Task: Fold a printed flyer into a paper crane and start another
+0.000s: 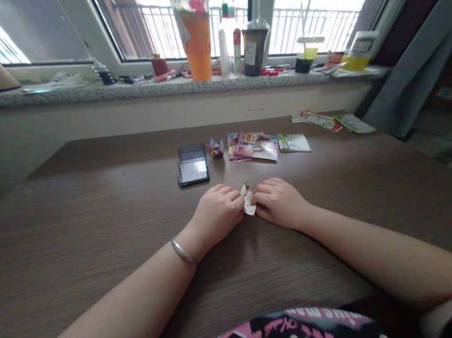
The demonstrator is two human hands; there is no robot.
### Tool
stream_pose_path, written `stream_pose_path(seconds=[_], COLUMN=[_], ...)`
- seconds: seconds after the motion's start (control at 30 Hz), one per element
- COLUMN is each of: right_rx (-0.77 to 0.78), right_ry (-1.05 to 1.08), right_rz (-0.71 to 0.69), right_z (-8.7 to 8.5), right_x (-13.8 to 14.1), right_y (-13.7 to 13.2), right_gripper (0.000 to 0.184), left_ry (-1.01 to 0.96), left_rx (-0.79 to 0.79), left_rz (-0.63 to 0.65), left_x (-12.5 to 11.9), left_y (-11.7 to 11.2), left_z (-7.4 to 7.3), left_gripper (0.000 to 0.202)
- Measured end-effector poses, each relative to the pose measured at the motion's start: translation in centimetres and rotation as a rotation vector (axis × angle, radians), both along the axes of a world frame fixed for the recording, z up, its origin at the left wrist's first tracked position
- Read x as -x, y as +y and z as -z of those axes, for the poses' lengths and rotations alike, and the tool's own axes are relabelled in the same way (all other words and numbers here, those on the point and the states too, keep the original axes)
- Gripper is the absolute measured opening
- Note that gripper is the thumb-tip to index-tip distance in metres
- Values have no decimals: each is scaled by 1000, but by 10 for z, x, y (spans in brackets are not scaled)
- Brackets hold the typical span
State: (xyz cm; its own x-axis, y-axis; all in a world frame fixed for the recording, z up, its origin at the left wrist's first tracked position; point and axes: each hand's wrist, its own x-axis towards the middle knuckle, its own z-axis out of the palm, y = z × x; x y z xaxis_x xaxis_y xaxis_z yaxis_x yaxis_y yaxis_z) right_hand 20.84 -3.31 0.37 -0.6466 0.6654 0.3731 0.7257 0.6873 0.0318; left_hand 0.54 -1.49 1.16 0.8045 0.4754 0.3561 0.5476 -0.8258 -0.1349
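Note:
Between my two hands is a small folded piece of paper (248,200), mostly white with a green and orange bit at its top. My left hand (220,208) grips its left side, fingers curled, a silver bangle on the wrist. On the right edge, my right hand (280,200) pinches the same paper with bent fingers. Both hands rest low over the brown table. Just beyond them lie a dark tablet-like device (192,165) with a blurred screen, a small folded colourful paper piece (216,148) and a stack of printed leaflets (253,146).
Small green-and-white cards (294,143) lie right of the leaflets, with more printed cards (322,120) near the table's far right. Behind the table (86,217), a granite windowsill (129,93) carries an orange drink cup (197,40), a dark drink cup (256,47) and several bottles.

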Motion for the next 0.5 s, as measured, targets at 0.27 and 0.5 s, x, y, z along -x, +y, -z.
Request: stream_pose_path(seconds=[0.27,0.5], right_rx=[32,119], right_ry=[2,118], right_rz=[-5,31], right_z=[-3,-5], right_x=[1,1], right_y=[0,-2], right_gripper=[9,7], left_ry=[-75,-173], left_rx=[23,146], left_rz=[32,26], left_x=[-1,1], left_y=[0,0], left_z=[0,0], left_gripper=[9,6])
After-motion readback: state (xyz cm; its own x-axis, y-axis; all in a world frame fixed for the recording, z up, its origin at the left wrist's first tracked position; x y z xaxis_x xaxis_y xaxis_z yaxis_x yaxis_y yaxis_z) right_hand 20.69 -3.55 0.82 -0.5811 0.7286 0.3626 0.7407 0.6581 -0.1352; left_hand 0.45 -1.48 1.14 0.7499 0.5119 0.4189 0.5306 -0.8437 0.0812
